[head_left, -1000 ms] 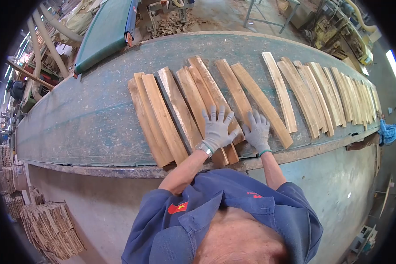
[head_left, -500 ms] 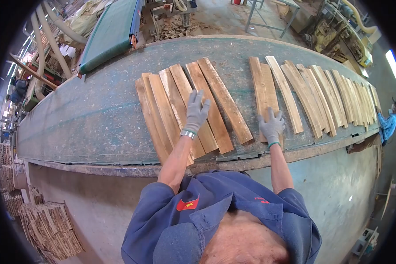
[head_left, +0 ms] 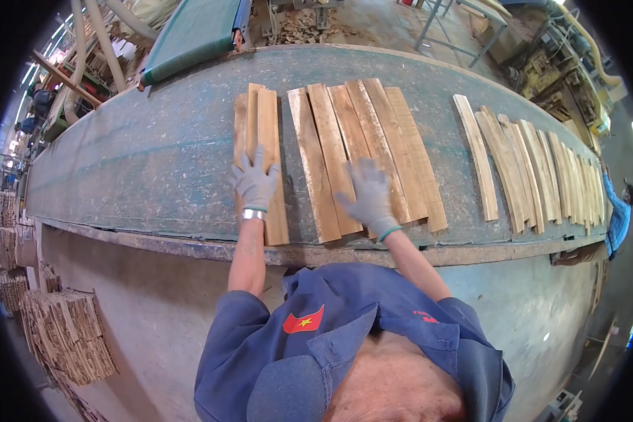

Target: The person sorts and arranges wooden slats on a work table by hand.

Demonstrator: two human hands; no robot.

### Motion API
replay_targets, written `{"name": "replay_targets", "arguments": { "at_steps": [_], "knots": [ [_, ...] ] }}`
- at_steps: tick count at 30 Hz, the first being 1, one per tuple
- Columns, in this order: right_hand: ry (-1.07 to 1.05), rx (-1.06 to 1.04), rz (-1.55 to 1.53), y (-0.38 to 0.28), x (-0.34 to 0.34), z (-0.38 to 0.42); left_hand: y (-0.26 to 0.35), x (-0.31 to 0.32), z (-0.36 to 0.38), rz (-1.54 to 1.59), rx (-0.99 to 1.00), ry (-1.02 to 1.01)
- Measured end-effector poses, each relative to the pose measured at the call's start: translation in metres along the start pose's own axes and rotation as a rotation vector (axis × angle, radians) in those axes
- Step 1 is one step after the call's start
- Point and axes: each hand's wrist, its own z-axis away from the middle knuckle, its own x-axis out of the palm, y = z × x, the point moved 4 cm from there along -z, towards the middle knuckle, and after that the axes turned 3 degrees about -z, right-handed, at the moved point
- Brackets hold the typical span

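My left hand (head_left: 255, 181), in a grey glove, lies with spread fingers on a small group of wooden strips (head_left: 268, 119) at the left. My right hand (head_left: 370, 197), gloved too, is spread over a wider group of wooden strips (head_left: 387, 133) in the middle, its fingers slightly blurred. These strips lie side by side, pointing away from me, some with rough pale patches on their faces. A gap of bare tabletop separates the two groups.
A long row of more wooden strips (head_left: 534, 172) lies along the right of the worn table (head_left: 155, 162). Beyond the far edge stands a green conveyor belt (head_left: 193, 39). Stacked wood (head_left: 67, 334) sits on the floor at lower left. A person in a blue sleeve (head_left: 617, 214) is at the far right.
Both hands have moved left. Several strips under my left hand now stand apart from the others, and the strips from under my right hand have joined the middle group.
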Motion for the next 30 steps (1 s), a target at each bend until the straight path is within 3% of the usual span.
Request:
{"name": "replay_targets", "arguments": {
  "at_steps": [3, 7, 10, 14, 18, 21, 25, 28, 30],
  "knots": [
    [-0.121, -0.318, -0.030, -0.083, 0.024, 0.001, -0.035, 0.014, -0.036, 0.042, 0.007, 0.071],
    [-0.129, -0.257, 0.039, -0.076, 0.077, -0.011, -0.055, 0.016, -0.046, 0.084, 0.064, 0.085],
    [0.102, 0.078, 0.065, -0.055, 0.067, -0.026, -0.064, 0.016, -0.047, 0.101, 0.086, 0.076],
    [-0.038, 0.123, 0.004, -0.046, 0.050, -0.039, -0.061, 0.015, -0.044, 0.087, 0.101, 0.091],
    [-0.039, 0.146, 0.322, -0.042, 0.075, -0.057, -0.062, 0.016, -0.043, 0.111, 0.112, 0.084],
    [-0.056, 0.308, -0.031, -0.034, 0.063, -0.064, -0.061, 0.018, -0.043, 0.122, 0.100, 0.066],
    [-0.230, 0.268, -0.720, -0.032, 0.040, -0.046, -0.056, 0.014, -0.041, 0.104, 0.090, 0.061],
    [0.125, 0.148, -0.081, -0.021, 0.024, -0.032, -0.053, 0.013, -0.040, 0.088, 0.095, 0.053],
    [0.047, 0.275, 0.120, -0.011, 0.017, -0.027, -0.054, 0.010, -0.040, 0.067, 0.107, 0.051]
  ]
}}
